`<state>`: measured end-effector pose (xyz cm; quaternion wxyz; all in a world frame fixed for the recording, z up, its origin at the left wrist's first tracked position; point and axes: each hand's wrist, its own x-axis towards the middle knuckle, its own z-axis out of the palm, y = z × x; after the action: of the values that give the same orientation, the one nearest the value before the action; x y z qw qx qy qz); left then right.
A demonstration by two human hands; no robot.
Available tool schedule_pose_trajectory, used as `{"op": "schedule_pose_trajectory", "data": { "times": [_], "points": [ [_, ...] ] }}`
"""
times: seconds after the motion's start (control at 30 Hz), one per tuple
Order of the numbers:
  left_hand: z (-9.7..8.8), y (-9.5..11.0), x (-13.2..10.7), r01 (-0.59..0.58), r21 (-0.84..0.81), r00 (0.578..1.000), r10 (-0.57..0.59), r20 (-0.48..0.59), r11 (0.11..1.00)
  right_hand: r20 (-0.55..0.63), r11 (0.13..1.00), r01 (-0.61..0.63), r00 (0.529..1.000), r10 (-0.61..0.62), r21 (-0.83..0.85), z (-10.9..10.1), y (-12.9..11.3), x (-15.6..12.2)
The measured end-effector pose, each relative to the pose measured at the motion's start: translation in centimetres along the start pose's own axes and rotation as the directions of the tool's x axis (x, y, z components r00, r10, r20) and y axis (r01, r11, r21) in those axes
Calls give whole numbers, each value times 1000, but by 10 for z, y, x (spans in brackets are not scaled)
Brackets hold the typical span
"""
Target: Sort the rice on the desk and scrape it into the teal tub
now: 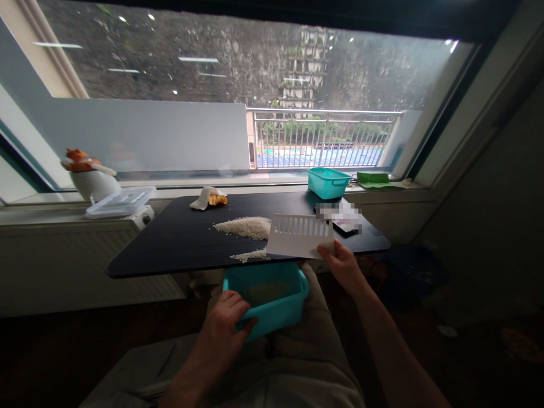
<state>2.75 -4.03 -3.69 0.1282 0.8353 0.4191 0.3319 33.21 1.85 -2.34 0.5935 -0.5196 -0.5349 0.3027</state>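
Note:
My left hand (227,317) grips the near left rim of a teal plastic basin (276,317), which rests on my lap just below the table's front edge. Some pale material, too dim to make out, lies on its bottom. In my right hand (340,263) is a white flat scraper-like plate (293,245) with a row of slots along its top. It stands tilted on the tabletop at the front edge. Left of the plate, and partly hidden by it, lies a long pile of white rice (246,226), with a smaller strip of rice (249,256) nearer the edge.
On the black table (170,243) are a crumpled wrapper with orange stuff (211,198) and a blurred-out flat item (344,217). A second teal basin (329,184) stands at the back right. A clear plastic lid (121,203) and a white pot (96,184) sit left by the window.

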Motion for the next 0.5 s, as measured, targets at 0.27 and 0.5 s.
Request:
{"op": "schedule_pose_trajectory", "data": {
  "times": [0.27, 0.5],
  "points": [
    [-2, 6, 0, 12, -8, 1000, -12, 19, 1000, -4, 998, 16, 1000, -16, -57, 11, 7, 20],
    [0, 4, -1, 10, -13, 1000, -10, 21, 1000, 16, 1000, -16, 1000, 16, -14, 1, -2, 2]
  ]
}}
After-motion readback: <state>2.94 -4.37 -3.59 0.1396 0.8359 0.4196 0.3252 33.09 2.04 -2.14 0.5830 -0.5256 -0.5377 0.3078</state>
